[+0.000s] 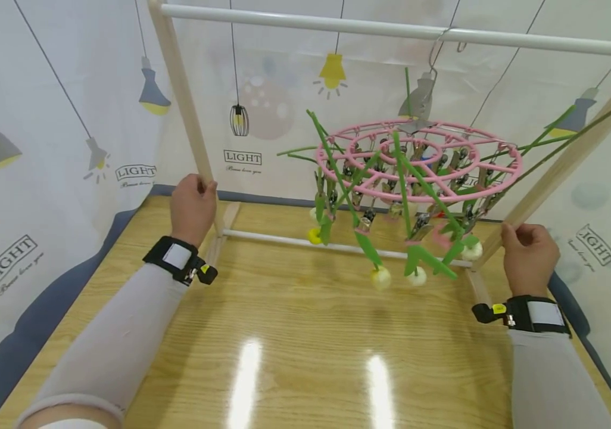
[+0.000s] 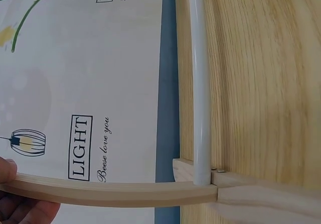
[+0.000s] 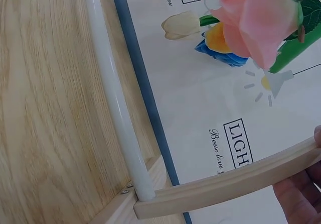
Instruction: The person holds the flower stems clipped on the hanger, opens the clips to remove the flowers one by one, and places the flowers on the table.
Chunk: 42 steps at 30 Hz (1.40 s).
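Observation:
A wooden rack with a white top bar (image 1: 305,21) stands on the table. My left hand (image 1: 193,208) grips its left wooden post (image 1: 184,101); in the left wrist view the thumb and fingers lie on opposite sides of that post (image 2: 125,193). On the other side, my right hand (image 1: 532,257) holds the right wooden post (image 1: 568,155), pinched between thumb and fingers. From the bar hangs a pink round clip hanger (image 1: 418,196) by its metal hook (image 1: 433,53). Artificial flowers hang heads down from its clips, among them a pink bloom (image 3: 256,25) and a white tulip (image 3: 181,26).
A lower white bar (image 1: 284,240) joins the posts near the wooden tabletop (image 1: 305,333). Behind stands a white backdrop (image 1: 278,71) printed with lamps, with a blue-grey band along the table's back edge. Green stems (image 1: 546,128) stick out past the hanger's rim.

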Available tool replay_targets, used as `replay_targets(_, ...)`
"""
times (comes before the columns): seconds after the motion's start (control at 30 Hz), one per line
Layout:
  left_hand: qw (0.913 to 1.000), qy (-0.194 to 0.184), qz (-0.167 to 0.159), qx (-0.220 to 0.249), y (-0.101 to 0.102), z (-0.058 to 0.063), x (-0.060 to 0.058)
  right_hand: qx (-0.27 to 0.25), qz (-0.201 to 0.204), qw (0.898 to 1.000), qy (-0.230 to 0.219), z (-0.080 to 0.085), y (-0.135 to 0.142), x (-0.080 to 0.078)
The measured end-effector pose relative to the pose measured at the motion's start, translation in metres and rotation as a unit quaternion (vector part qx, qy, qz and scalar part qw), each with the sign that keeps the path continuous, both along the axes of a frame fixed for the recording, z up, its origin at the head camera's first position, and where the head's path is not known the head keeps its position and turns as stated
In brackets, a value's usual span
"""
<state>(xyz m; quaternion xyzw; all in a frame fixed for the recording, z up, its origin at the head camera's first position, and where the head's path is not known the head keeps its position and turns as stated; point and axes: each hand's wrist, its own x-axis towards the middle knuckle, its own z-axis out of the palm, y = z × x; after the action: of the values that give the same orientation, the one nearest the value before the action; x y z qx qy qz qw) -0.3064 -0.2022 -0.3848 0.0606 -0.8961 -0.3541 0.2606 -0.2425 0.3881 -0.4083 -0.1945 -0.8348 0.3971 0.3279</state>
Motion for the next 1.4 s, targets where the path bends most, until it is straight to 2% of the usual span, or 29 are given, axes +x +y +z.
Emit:
replay_targets(0.3, 1.0, 0.009, -0.003, -0.002, 0.003, -0.002, -0.003, -0.012, -0.001, 1.0, -0.003, 0.0, 0.006, -0.001)
replay_targets(0.53, 0.9999, 0.014, -0.004, 0.001, 0.003, -0.001, 0.001, 0.001, -0.001, 1.0, -0.009, 0.002, 0.002, 0.0)
replay_targets(0.77, 0.9996, 0.021, -0.013, 0.016, 0.004, -0.001, 0.002, 0.012, 0.019, 0.998, -0.067, 0.01, 0.006, 0.01)
replay_targets(0.9, 0.9988, 0.013, -0.027, 0.039, 0.002, 0.001, 0.003, 0.049, 0.013, 0.998, -0.043, 0.033, 0.004, 0.022)
replay_targets(1.0, 0.9982, 0.021, -0.031, 0.048, 0.002, 0.007, 0.006, 0.066, 0.004, 0.998, 0.02, 0.067, -0.008, 0.034)
replay_targets(1.07, 0.9975, 0.049, -0.029, 0.042, 0.004, 0.013, 0.009, 0.078, 0.005, 0.994, 0.075, 0.093, -0.021, 0.045)
replay_targets(1.13, 0.9946, 0.099, -0.022, 0.023, 0.008, 0.022, 0.013, 0.111, 0.015, 0.983, 0.145, 0.12, -0.037, 0.058)
replay_targets(1.2, 0.9863, 0.164, -0.02, -0.001, 0.014, 0.032, 0.017, 0.161, 0.038, 0.963, 0.215, 0.147, -0.056, 0.073)
replay_targets(1.27, 0.9723, 0.23, -0.027, -0.031, 0.024, 0.044, 0.022, 0.213, 0.058, 0.936, 0.273, 0.169, -0.076, 0.088)
replay_targets(1.33, 0.9548, 0.285, -0.053, -0.065, 0.036, 0.056, 0.027, 0.244, 0.08, 0.913, 0.318, 0.189, -0.096, 0.101)
replay_targets(1.4, 0.9368, 0.32, -0.093, -0.108, 0.05, 0.069, 0.032, 0.259, 0.104, 0.899, 0.339, 0.204, -0.114, 0.11)
